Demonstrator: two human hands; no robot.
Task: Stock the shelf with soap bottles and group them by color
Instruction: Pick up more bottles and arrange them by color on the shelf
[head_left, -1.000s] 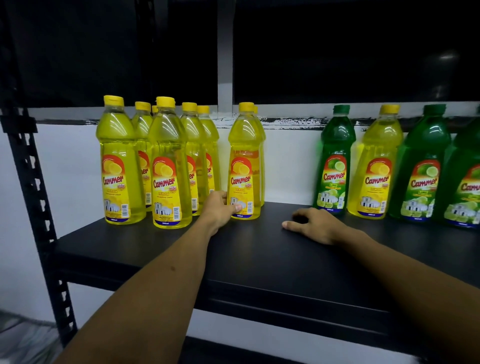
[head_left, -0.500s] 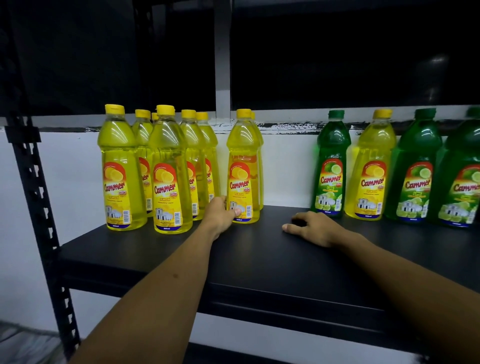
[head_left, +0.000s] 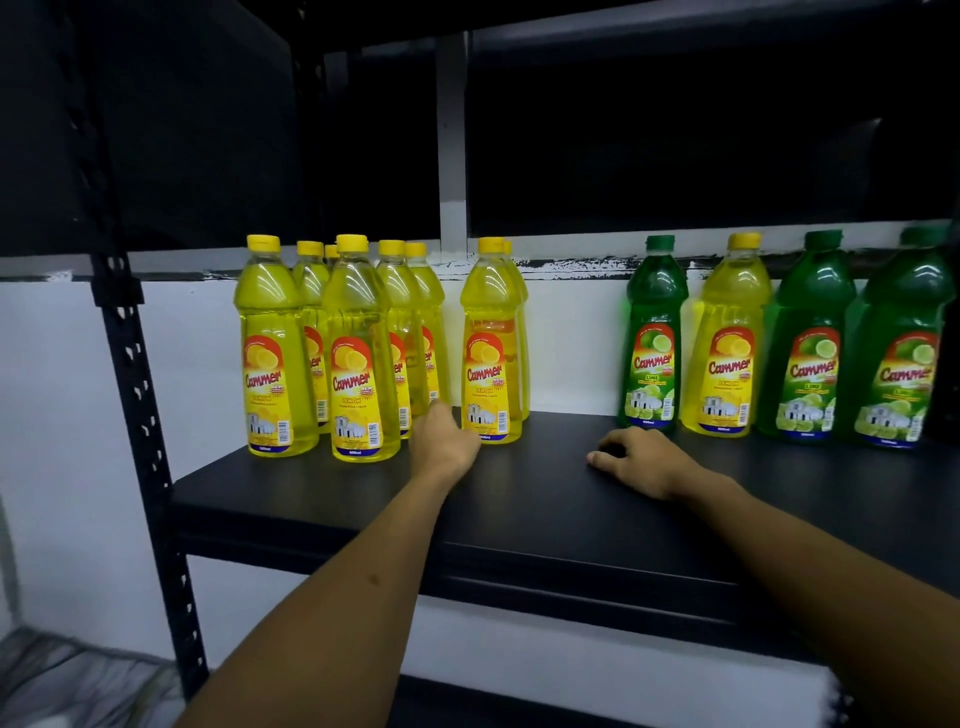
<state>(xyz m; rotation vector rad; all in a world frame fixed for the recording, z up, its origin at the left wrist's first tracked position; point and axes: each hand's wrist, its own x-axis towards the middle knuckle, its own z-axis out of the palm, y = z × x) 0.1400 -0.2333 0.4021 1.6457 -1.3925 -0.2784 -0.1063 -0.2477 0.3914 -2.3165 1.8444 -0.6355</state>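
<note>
Several yellow soap bottles (head_left: 358, 364) stand grouped at the left of the black shelf (head_left: 519, 514). A little to their right stands a yellow pair, one bottle (head_left: 491, 353) in front of the other. My left hand (head_left: 447, 441) lies low between the group and this pair, its thumb side touching the front bottle's base and its fingers loose. My right hand (head_left: 639, 460) rests on the shelf with fingers curled, holding nothing. At the right, one yellow bottle (head_left: 727, 353) stands among three green bottles (head_left: 652, 343), (head_left: 805, 358), (head_left: 898, 369).
The black perforated upright post (head_left: 140, 415) frames the shelf's left end. A dark upper shelf (head_left: 623, 31) hangs above the bottle caps. The white wall (head_left: 571, 343) runs behind the bottles. Bare shelf surface lies between the two hands and along the front edge.
The view has tilted upward, so the bottles and both hands sit lower in the frame. Both hands keep about the same places on the shelf. No bottle has visibly shifted.
</note>
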